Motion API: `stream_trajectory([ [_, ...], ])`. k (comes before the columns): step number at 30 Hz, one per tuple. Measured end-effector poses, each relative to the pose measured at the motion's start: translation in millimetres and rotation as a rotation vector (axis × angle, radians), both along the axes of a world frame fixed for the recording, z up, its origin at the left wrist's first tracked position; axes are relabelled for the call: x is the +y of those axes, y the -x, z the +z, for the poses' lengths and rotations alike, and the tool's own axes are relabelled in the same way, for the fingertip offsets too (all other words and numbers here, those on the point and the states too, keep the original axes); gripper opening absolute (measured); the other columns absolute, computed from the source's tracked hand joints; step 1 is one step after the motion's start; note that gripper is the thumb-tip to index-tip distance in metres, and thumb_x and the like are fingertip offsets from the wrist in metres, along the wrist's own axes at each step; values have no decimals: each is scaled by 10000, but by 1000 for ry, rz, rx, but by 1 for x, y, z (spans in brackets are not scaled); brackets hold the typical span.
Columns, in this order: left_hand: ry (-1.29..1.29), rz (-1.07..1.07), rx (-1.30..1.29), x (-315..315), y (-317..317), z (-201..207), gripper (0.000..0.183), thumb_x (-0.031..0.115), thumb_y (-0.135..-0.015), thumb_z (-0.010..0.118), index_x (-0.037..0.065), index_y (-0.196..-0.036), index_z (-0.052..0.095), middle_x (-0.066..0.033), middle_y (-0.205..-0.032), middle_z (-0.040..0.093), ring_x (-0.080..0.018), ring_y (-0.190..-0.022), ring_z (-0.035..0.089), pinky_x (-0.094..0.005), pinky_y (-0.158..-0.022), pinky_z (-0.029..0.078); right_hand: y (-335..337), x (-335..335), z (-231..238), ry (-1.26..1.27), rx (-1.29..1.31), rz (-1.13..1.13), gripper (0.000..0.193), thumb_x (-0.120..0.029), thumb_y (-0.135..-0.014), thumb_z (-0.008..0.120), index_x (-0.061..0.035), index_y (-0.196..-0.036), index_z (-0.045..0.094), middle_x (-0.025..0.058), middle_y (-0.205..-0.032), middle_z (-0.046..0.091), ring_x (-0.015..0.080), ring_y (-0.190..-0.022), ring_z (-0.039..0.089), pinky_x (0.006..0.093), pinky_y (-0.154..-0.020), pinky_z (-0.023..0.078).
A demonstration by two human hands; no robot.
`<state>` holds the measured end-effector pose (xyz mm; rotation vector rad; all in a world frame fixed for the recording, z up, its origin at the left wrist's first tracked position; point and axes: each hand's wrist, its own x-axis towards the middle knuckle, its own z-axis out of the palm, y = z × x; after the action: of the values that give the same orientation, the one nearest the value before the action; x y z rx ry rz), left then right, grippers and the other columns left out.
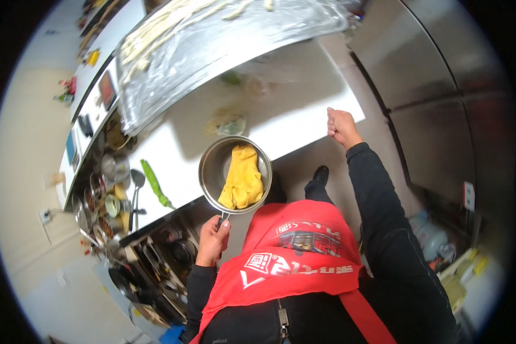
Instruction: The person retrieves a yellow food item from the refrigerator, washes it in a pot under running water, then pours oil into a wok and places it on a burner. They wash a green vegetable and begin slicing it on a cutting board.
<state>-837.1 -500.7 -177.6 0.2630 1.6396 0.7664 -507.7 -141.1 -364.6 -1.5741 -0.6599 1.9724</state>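
The metal pot [204, 187] is located at the front edge of the white table [183, 137], with its open mouth facing upward; part of it overlaps the tabletop in the view and part extends past the edge. Whether the pot's base contacts the table cannot be determined. A folded yellow cloth [242, 178] lies inside the pot, set to the right of the pot's middle, its lower end near the wall at 6 o'clock. All clock directions are taken from the pot's centre, with 12 o'clock toward the top of the view. The left hand [213, 239], between 6 and 7 o'clock, is closed around the pot's dark handle [221, 221]. The right hand [343, 127], at 2 o'clock, is curled into a loose fist near the table's right end, well apart from the pot; whether anything small is enclosed cannot be determined. At 9 o'clock a long green pepper [156, 183] lies on the table, with a dark-headed spatula [137, 179] just beyond it. Farther out at 9 o'clock stand several containers [113, 166], crowded together. At 11 o'clock a large tray under clear film [178, 86] bears pale strips [160, 34]. The person's red apron [304, 226] is positioned between 4 and 5 o'clock, and a dark shoe [322, 174] shows on the floor at 3 o'clock.
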Motion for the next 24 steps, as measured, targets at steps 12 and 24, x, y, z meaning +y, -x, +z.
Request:
stream_trajectory([
  [12, -218, -712, 231, 105, -1, -9, 262, 221, -1012, 650, -7, -895, 593, 27, -711, 501, -94, -670, 426, -302, -602, 386, -100, -153, 37, 63, 825, -601, 363, -416, -1054, 580, -122, -844, 551, -42, -661, 412, 74, -530, 367, 237, -458, 273],
  [24, -251, -1312, 33, 225, -275, 7, 178, 184, -1044, 582, 81, -902, 551, 50, -607, 454, -49, -460, 373, -245, -413, 276, -303, -341, 8, -69, 597, -1484, 373, -425, -1039, 602, -155, -796, 517, -59, -561, 359, 98, -442, 289, 270, -431, 242],
])
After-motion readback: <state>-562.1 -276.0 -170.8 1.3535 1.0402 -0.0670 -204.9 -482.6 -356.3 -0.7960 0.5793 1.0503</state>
